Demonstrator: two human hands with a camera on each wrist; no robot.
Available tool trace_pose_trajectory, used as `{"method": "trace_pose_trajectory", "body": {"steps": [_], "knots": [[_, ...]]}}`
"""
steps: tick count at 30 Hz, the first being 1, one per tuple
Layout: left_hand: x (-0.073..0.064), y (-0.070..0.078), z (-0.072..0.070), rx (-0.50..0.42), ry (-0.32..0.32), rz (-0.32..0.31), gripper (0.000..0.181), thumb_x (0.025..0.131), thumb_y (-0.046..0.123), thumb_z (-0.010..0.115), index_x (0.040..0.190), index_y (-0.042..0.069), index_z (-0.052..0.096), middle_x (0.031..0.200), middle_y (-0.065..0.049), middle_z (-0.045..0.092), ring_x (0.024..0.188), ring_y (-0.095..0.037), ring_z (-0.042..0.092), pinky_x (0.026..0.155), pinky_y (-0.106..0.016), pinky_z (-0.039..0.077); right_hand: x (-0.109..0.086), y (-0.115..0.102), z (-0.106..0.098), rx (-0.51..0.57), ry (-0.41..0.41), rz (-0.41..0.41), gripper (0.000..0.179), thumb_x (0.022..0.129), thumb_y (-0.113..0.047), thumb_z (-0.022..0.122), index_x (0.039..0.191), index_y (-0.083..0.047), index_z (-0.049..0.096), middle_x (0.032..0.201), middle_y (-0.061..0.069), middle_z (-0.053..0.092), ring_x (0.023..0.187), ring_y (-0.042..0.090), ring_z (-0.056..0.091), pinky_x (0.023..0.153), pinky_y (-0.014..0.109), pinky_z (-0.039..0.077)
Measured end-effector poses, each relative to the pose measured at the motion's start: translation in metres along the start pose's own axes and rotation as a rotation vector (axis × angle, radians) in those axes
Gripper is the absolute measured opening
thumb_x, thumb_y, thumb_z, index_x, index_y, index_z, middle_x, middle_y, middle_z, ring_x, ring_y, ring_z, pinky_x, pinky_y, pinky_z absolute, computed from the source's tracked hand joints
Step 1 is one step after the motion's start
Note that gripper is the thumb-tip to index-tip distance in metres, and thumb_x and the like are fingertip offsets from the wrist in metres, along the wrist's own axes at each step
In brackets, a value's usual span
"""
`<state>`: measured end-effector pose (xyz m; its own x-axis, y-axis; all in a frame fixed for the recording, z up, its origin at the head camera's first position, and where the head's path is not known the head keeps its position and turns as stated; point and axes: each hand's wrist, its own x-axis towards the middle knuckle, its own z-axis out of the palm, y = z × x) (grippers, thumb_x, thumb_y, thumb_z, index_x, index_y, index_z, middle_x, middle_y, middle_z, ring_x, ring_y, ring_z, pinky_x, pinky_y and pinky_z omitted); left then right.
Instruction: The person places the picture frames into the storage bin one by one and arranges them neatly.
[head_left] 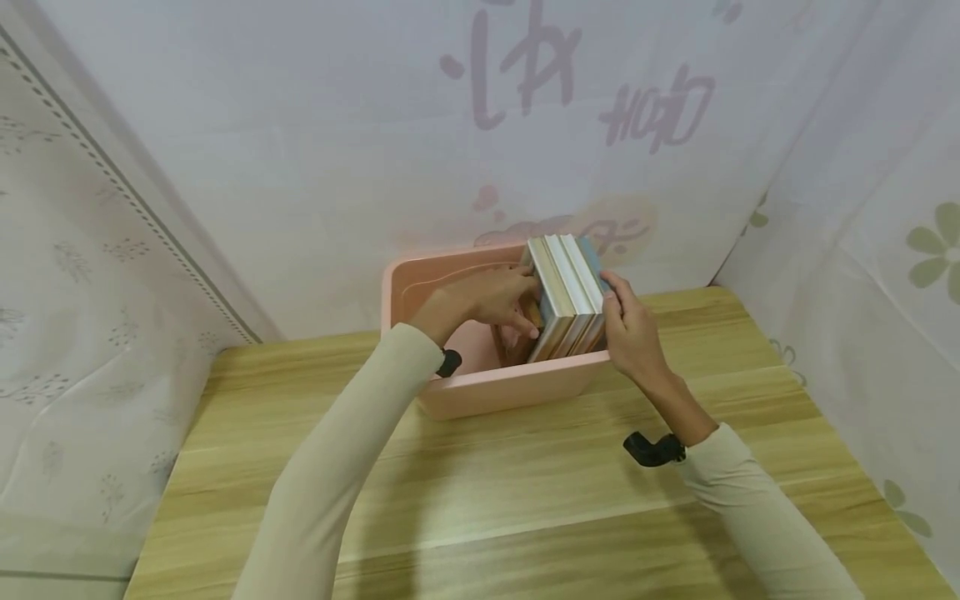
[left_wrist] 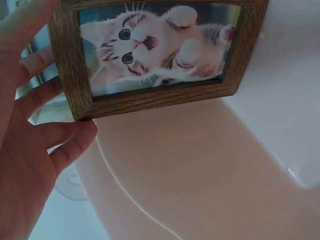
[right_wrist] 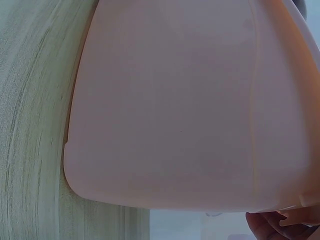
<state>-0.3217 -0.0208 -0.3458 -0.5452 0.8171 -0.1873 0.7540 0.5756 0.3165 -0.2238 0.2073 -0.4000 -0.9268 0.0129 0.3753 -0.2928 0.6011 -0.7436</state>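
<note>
A pink plastic bin [head_left: 502,392] holds a row of upright picture frames [head_left: 570,279], with white and tan edges and a blue-grey one at the right end. My left hand [head_left: 495,296] is inside the bin, at the left side of the row. It holds the end of a brown wooden picture frame [left_wrist: 160,102] with a kitten photo, some fingers passing behind it. My right hand [head_left: 633,333] grips the right end of the row above the bin's rim. In the right wrist view the bin's outer wall [right_wrist: 170,110] hides most of that hand; only some fingers [right_wrist: 265,227] show.
The bin stands on a wood-grain table [head_left: 480,500] near its back edge. Behind it hangs a pale printed cloth [head_left: 322,167], and more patterned cloth [head_left: 862,208] encloses the sides. A black band [head_left: 652,450] is on the right wrist.
</note>
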Motion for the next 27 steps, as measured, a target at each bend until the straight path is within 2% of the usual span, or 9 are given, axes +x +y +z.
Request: {"method": "trace_pose_trajectory", "body": {"steps": [1,4,6,9,14,17,21,24,27], "knots": [[-0.001,-0.001,-0.001,-0.011,0.009,0.006,0.067,0.086,0.048,0.072,0.141,0.016,0.052,0.153,-0.006,0.036,0.124,-0.019,0.049,0.106,-0.037,0.040,0.000,-0.001,0.000,0.003,0.000,-0.002,0.050,0.106,-0.027,0.026,0.147,-0.005,0.045,0.052,0.001,0.033,0.038,0.007,0.022,0.034,0.026,0.022],[-0.004,-0.003,-0.006,-0.081,0.026,0.023,0.070,0.087,0.043,0.071,0.146,0.016,0.047,0.158,-0.006,0.028,0.124,-0.018,0.052,0.105,-0.033,0.042,0.003,-0.001,0.001,0.003,-0.005,-0.008,0.049,0.106,-0.026,0.026,0.147,-0.005,0.044,0.052,0.001,0.033,0.038,0.007,0.022,0.034,0.025,0.022],[-0.005,-0.004,-0.009,-0.145,0.030,0.044,0.064,0.088,0.037,0.071,0.143,0.013,0.049,0.154,-0.008,0.033,0.122,-0.019,0.053,0.103,-0.033,0.044,0.004,-0.001,0.001,0.003,-0.005,-0.014,0.049,0.106,-0.025,0.027,0.147,-0.004,0.044,0.052,0.001,0.033,0.038,0.007,0.022,0.034,0.025,0.022],[-0.007,-0.006,-0.014,-0.183,0.048,0.074,0.055,0.090,0.031,0.070,0.139,0.010,0.053,0.142,-0.009,0.044,0.119,-0.021,0.053,0.100,-0.034,0.046,0.007,-0.001,0.002,0.005,-0.009,-0.014,0.048,0.106,-0.025,0.027,0.146,-0.004,0.044,0.052,0.001,0.033,0.038,0.007,0.022,0.034,0.025,0.022],[-0.012,-0.009,-0.018,-0.133,0.099,0.088,0.045,0.095,0.030,0.065,0.132,0.005,0.058,0.127,-0.012,0.055,0.118,-0.026,0.050,0.098,-0.036,0.043,0.009,0.001,0.003,0.006,-0.013,-0.008,0.049,0.106,-0.027,0.027,0.147,-0.005,0.044,0.053,0.001,0.033,0.039,0.008,0.022,0.034,0.026,0.023],[-0.018,-0.012,-0.020,-0.106,0.127,0.060,0.045,0.099,0.033,0.059,0.133,0.004,0.056,0.131,-0.012,0.056,0.123,-0.026,0.048,0.103,-0.037,0.040,0.010,0.004,0.005,0.009,-0.016,-0.001,0.049,0.106,-0.028,0.027,0.147,-0.006,0.044,0.053,0.001,0.033,0.039,0.008,0.023,0.035,0.026,0.023],[-0.034,-0.013,-0.026,-0.107,0.157,-0.042,0.057,0.101,0.040,0.051,0.149,0.009,0.041,0.151,-0.008,0.042,0.140,-0.024,0.039,0.114,-0.039,0.033,0.012,0.007,0.006,0.025,-0.023,0.001,0.050,0.106,-0.029,0.026,0.147,-0.006,0.044,0.053,0.002,0.033,0.038,0.007,0.023,0.034,0.026,0.023],[-0.046,-0.013,-0.031,-0.125,0.191,-0.107,0.063,0.101,0.043,0.049,0.155,0.015,0.032,0.159,-0.006,0.032,0.144,-0.024,0.034,0.117,-0.042,0.029,0.015,0.009,0.007,0.028,-0.022,0.000,0.050,0.106,-0.029,0.027,0.147,-0.006,0.044,0.052,0.002,0.033,0.038,0.007,0.022,0.034,0.025,0.023],[-0.057,-0.015,-0.033,-0.124,0.233,-0.132,0.063,0.101,0.045,0.048,0.156,0.018,0.031,0.160,-0.004,0.030,0.144,-0.024,0.034,0.117,-0.044,0.030,0.018,0.010,0.008,0.031,-0.032,0.000,0.050,0.107,-0.029,0.027,0.147,-0.006,0.044,0.052,0.002,0.034,0.038,0.006,0.023,0.034,0.025,0.023]]}}
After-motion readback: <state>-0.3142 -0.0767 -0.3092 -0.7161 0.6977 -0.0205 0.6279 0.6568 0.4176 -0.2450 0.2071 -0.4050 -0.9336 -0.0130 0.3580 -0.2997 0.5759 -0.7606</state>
